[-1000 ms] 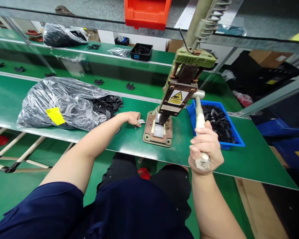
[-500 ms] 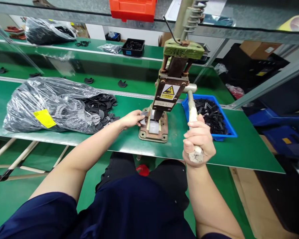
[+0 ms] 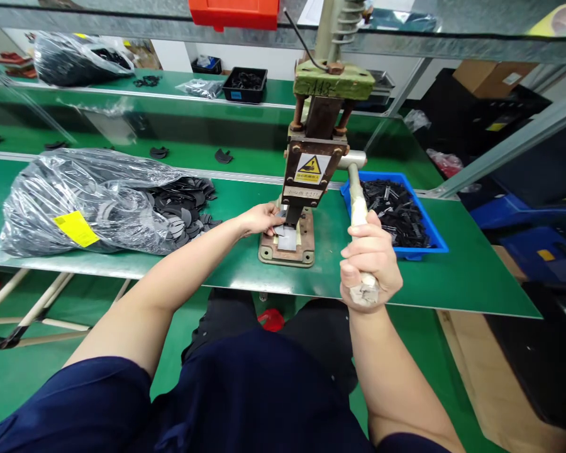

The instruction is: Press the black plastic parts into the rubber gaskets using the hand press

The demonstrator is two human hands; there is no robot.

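Observation:
My left hand (image 3: 263, 219) pinches a thin dark grey curved piece (image 3: 279, 230) at the left side of a hand press (image 3: 310, 170), just under its ram. Fingers of my right hand (image 3: 371, 261) wrap around the press lever (image 3: 358, 204), whose grip is bound in whitish tape. A pale plate (image 3: 287, 238) lies on the rusty press base (image 3: 287, 257). The ram's lower end hides part of the held piece. Left of the press, loose grey curved pieces (image 3: 183, 220) spill from a clear plastic bag (image 3: 85, 207) with a yellow label.
A blue bin (image 3: 441, 242) of small black parts stands right of the press. Behind, several dark pieces lie on a green surface near a black tray (image 3: 245, 94). A metal shelf (image 3: 136, 28) with a red bin (image 3: 236, 12) crosses overhead.
My left hand has brought the grey piece rightward, further in under the ram. My right hand stays on the lever. The whole view has shifted slightly.

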